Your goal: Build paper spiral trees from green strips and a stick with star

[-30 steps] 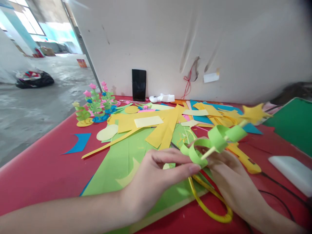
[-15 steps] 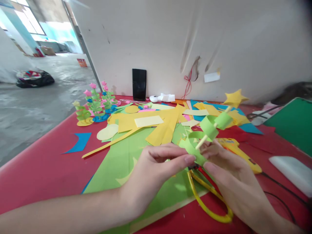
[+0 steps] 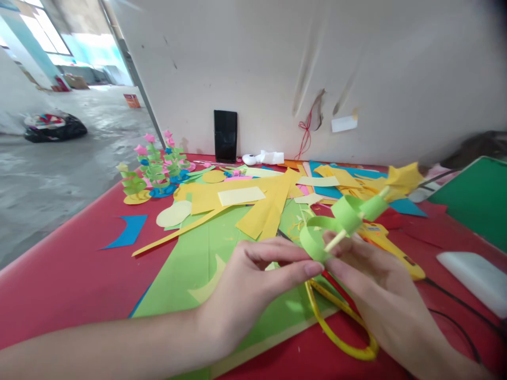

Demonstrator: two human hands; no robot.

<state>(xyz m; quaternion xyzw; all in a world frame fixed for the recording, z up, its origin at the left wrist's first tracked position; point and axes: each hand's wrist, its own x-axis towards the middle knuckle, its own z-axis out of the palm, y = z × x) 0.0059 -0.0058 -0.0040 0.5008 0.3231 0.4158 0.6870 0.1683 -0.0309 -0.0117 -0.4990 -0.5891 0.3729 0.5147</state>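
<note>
My left hand (image 3: pixel 253 285) pinches the lower end of a green paper spiral strip (image 3: pixel 340 221) between thumb and fingers. My right hand (image 3: pixel 376 290) grips the bottom of a thin wooden stick (image 3: pixel 336 241) that the strip winds around. A yellow paper star (image 3: pixel 404 178) tops the stick, which leans up and to the right. Both hands hover over a green paper sheet (image 3: pixel 190 264) on the red table (image 3: pixel 59 274). Yellow-handled scissors (image 3: pixel 340 327) lie under my hands.
Yellow paper strips (image 3: pixel 261 206), blue scraps (image 3: pixel 129 232) and a pale circle (image 3: pixel 174 214) litter the table. Finished paper trees (image 3: pixel 158 169) stand at the far left. A yellow glue gun (image 3: pixel 392 248), a white object (image 3: pixel 471 274), a green board (image 3: pixel 475 200) and a black phone (image 3: pixel 225 136) are nearby.
The stick with the star swung up toward vertical, then tilted back down to the right. My left fingers stayed pinched on the strip's lower end.
</note>
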